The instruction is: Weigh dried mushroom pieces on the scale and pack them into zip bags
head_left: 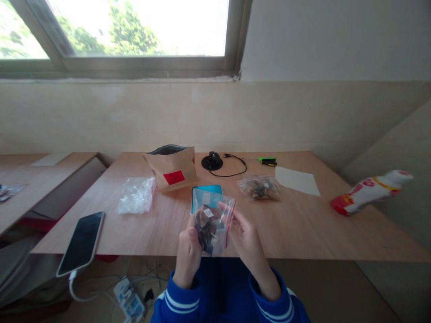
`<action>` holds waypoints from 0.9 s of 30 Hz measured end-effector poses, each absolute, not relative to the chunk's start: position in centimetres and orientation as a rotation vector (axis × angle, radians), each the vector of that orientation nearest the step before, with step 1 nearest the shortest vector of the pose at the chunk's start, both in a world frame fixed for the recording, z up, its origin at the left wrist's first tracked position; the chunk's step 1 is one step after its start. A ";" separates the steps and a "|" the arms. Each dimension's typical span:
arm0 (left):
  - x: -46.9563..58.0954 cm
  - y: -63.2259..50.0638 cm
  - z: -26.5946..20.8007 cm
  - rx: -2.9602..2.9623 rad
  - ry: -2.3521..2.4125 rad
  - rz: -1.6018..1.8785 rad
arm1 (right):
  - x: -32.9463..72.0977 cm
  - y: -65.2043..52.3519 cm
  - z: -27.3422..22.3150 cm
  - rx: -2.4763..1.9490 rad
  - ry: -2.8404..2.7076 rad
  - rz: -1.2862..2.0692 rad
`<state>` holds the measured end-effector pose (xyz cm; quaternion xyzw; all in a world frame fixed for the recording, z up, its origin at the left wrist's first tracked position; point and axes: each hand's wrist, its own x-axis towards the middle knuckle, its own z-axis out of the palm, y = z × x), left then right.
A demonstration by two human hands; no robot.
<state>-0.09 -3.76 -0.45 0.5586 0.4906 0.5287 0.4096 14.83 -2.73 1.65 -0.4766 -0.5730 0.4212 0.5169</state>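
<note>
From the head camera, we see a clear zip bag (219,238) held up in front of us, near the front edge of the desk (296,233). Our left hand (190,244) grips the bag's left side, with the thumb on the front. Dark brown pieces (204,226) sit inside, just to the right of that thumb. Our right hand (242,229) is at the other side, its fingers by the red zip edge (230,220). We can't tell how tightly those fingers pinch. So the bag is between our two hands. Just behind it lies a flat blue thing (206,194), partly covered by the bag. Farther back stands a brown paper bag (183,165), and to the right lies another clear bag with brown bits (263,188).
</note>
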 end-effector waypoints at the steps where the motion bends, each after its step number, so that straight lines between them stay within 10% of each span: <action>1: -0.4 -3.7 -0.1 1.448 1.279 1.304 | 14.6 -2.6 1.4 -1.107 -1.338 1.107; 27: -3.7 -2.5 2.5 1.535 1.711 1.237 | 13.9 0.8 1.1 -0.816 -1.769 1.474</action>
